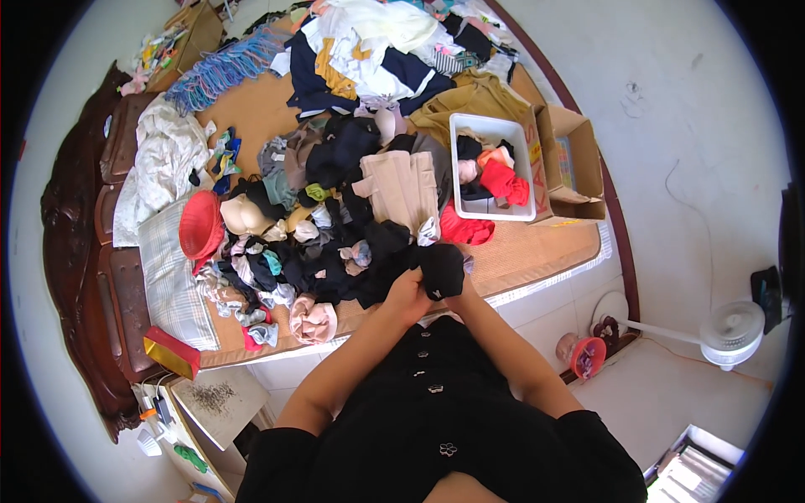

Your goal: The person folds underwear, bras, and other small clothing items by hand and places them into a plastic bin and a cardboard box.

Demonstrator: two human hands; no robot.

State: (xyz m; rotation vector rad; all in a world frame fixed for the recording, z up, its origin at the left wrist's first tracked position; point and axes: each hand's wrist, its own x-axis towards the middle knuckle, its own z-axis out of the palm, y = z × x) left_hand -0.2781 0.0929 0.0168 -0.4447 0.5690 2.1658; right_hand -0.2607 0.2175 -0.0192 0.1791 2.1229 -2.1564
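In the lower middle of the frame, a person in a black short-sleeved top holds a small bunched black cloth just above the near edge of a bed. The left hand has its fingers curled closed on the cloth's left side; the right hand is at its lower right, mostly hidden behind it, so how far its fingers are bent cannot be told. Left of the hands, across the centre of the frame, spreads a tangled heap of mostly dark clothing, with a beige garment laid flat at its upper right and a pink bunched cloth near the bed's edge. Right of centre, a white tub holds red, pink and black pieces, beside an open cardboard box; a red cloth lies by the tub's lower left corner. A red basket stands at the heap's left. Toward the top of the frame are a large pile of white and navy clothes, a mustard-coloured garment and a bundle of blue hangers. A white fan is at the right.
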